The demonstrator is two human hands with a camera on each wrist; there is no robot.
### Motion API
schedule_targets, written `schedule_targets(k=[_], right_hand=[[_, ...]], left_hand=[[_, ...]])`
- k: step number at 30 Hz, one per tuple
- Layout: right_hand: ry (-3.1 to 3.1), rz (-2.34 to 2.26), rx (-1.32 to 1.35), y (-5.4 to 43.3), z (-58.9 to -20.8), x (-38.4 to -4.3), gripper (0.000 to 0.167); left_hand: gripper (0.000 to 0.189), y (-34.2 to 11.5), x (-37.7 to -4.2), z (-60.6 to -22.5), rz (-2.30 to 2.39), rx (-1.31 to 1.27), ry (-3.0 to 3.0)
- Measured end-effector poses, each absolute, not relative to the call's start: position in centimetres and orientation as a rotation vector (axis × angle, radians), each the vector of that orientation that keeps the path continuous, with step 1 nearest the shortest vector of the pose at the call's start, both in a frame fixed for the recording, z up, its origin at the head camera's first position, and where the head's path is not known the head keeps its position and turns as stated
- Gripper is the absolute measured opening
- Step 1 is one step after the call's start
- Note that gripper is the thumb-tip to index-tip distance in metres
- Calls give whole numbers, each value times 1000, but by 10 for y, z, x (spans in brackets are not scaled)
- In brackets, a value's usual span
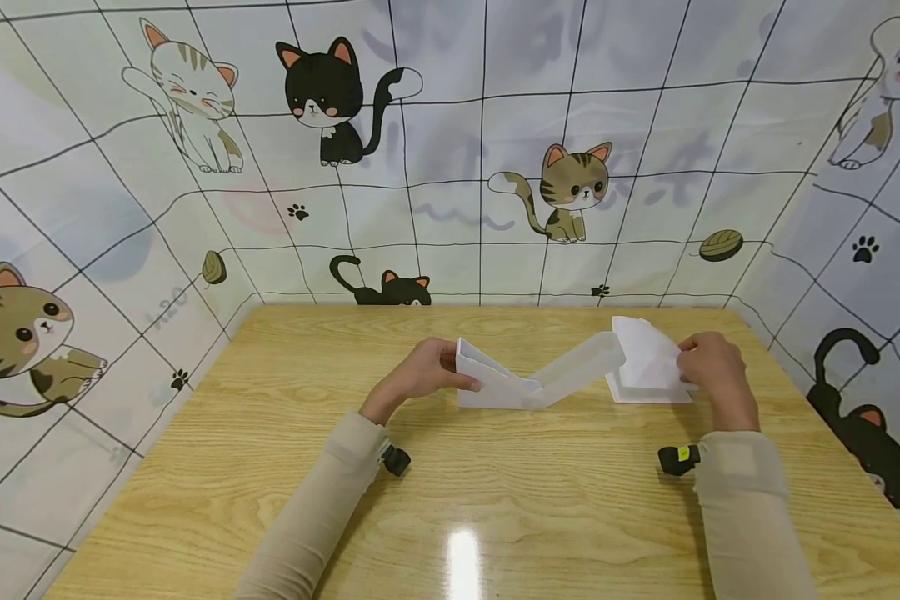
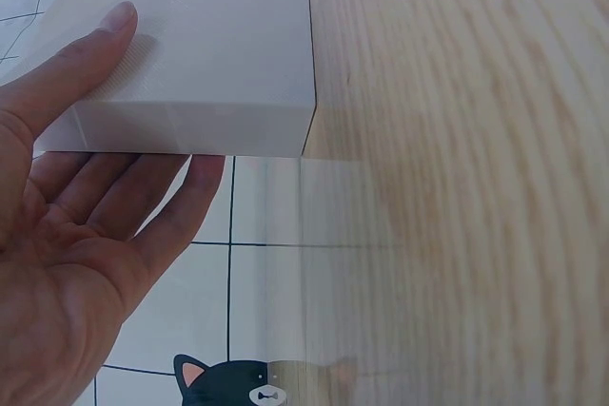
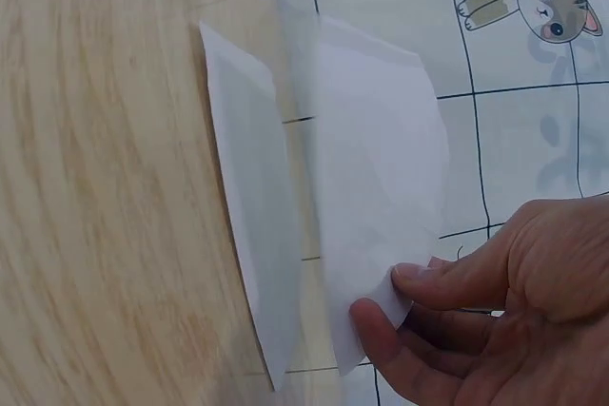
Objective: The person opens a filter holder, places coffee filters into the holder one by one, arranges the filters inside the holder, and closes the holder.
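A white box [image 1: 495, 394] stands near the middle of the table, its long flap [image 1: 579, 367] swung up and out to the right. My left hand [image 1: 429, 367] grips the box's left end. In the left wrist view the thumb lies on the broad white face [image 2: 219, 35] and the fingers are behind it. To the right of the flap, a folded white paper [image 1: 645, 354] stands partly upright. My right hand [image 1: 714, 367] pinches its right edge. The right wrist view shows the raised sheet [image 3: 376, 168] between thumb and fingers, beside a lower folded white strip [image 3: 249, 197].
The wood-grain table [image 1: 540, 508] ends at the back against a cloth wall [image 1: 450, 142] printed with cats and grid lines. More of this cloth hangs at both sides. Small black cameras sit at the left wrist [image 1: 396, 460] and right wrist [image 1: 677, 459].
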State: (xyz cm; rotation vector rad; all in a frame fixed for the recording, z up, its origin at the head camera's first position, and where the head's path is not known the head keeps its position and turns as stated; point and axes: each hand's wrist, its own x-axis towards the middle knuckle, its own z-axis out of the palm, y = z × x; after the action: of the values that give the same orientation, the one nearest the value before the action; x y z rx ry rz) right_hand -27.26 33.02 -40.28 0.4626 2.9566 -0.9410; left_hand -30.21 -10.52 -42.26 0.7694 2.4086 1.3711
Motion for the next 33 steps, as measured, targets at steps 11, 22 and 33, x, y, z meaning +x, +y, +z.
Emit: schedule_targets(k=[11,22,33], right_hand=[[2928,-1005,454,328,-398,-272,42],[2935,-1035,350,331,-394,-272,44],[2920,-1085,400,329,-392,-275,45]], left_hand=[[32,-106,-301,-422,1370,769,2401],[32,-105,-302,-421,1361,769,2417],[32,-105,-302,-422,1372,773,2406]])
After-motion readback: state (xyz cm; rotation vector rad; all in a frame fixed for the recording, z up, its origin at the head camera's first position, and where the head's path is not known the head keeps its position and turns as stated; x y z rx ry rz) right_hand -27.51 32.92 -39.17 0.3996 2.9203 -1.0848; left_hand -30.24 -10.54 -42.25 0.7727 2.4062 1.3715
